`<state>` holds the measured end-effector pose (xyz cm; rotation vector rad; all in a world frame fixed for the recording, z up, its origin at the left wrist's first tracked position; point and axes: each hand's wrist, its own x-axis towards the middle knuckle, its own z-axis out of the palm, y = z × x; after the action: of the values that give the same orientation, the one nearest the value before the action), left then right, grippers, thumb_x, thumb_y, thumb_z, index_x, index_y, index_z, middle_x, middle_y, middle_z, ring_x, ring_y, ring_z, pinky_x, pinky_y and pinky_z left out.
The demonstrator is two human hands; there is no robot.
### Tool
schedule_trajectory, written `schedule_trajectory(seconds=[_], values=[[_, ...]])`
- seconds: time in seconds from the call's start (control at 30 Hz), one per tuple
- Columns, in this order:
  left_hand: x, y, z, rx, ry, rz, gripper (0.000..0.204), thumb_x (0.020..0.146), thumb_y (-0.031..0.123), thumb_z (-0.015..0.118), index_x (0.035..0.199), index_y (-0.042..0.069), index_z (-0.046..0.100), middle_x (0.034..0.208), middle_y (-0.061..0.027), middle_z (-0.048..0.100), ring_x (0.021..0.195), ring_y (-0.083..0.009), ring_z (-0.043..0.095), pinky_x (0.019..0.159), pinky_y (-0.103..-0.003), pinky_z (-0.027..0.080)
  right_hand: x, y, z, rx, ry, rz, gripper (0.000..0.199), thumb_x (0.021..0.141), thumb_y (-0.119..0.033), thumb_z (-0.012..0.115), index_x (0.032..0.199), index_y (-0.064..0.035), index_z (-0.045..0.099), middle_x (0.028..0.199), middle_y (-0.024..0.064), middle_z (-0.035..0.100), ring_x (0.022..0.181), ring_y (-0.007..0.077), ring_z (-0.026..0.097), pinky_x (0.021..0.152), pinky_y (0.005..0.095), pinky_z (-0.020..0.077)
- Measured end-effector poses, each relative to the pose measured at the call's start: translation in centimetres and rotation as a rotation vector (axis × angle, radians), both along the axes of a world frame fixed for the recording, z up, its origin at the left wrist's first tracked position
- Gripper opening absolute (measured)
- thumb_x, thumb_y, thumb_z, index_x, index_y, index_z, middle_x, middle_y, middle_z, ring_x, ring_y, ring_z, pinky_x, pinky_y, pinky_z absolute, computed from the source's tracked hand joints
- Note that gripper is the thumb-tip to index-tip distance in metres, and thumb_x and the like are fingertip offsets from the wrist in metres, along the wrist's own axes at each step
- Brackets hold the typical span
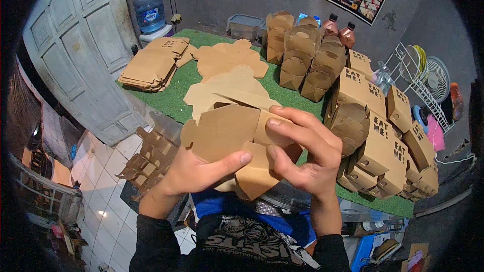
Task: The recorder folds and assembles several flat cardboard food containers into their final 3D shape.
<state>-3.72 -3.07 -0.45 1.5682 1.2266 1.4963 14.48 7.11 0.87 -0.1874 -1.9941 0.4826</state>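
Note:
A brown cardboard food box [225, 129], partly folded, is held up in front of me over the near edge of the table. My left hand [199, 171] grips it from the left, its thumb lying across a panel and its other fingers hidden behind. On the right, my right hand [312, 153] has its thumb and fingers closed on a side flap of the same box. Just beyond my hands, flat box blanks [229, 60] lie on the green mat [176, 103]. A thick stack of folded-flat blanks [146, 67] sits at the far left.
Nested open boxes [300, 57] stand at the back. Closed printed boxes [379, 141] pile up along the right, beside a dish rack [428, 88]. More open boxes [151, 156] sit low at the left. A water jug [149, 14] is near the door [80, 45].

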Motion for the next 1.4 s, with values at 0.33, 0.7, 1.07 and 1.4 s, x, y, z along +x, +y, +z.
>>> schedule_trajectory(seconds=[0.33,0.7,1.07,1.4], values=[[0.9,1.1,0.3,0.01,-0.133,0.046,0.042,0.085,0.01,0.068,0.122,-0.003,0.053,0.113,-0.0107,0.062,0.104,-0.0174,0.058,0.091,-0.032,0.046,2.1,-1.4,1.8,0.153,-0.317,-0.092,0.039,0.066,-0.025,0.08,0.103,-0.0154,0.073,0.135,0.0146,0.053,0.126,0.0406,0.042,0.103,0.0505,0.0328],[0.7,-0.5,1.9,-0.09,-0.127,-0.049,0.035,0.086,0.009,0.065,0.117,-0.004,0.055,0.099,-0.0059,0.065,0.089,-0.0112,0.06,0.079,-0.026,0.048,1.5,-0.2,-1.4,-0.088,0.024,-0.197,0.017,0.072,-0.02,0.078,0.074,-0.0046,0.071,0.14,0.0257,0.044,0.131,0.0457,0.037,0.107,0.0489,0.0285],[1.2,-0.6,1.4,0.011,0.075,0.057,0.024,0.085,0.011,0.065,0.104,-0.003,0.061,0.08,-0.0074,0.067,0.069,-0.0128,0.062,0.063,-0.027,0.048,1.1,-0.2,-1.1,-0.183,-0.022,-0.13,0.013,0.073,-0.012,0.072,0.07,0.0006,0.068,0.145,0.0294,0.035,0.136,0.04,0.034,0.111,0.0449,0.0237],[3.0,1.2,0.0,0.111,-0.015,0.123,0.034,0.077,0.004,0.073,0.109,-0.002,0.063,0.096,-0.0074,0.069,0.087,-0.0131,0.065,0.078,-0.027,0.051,-1.0,0.2,-3.5,-0.196,0.413,-0.166,0.039,0.07,-0.016,0.083,0.103,-0.0023,0.067,0.141,0.0321,0.037,0.122,0.0429,0.051,0.098,0.0452,0.0439]])
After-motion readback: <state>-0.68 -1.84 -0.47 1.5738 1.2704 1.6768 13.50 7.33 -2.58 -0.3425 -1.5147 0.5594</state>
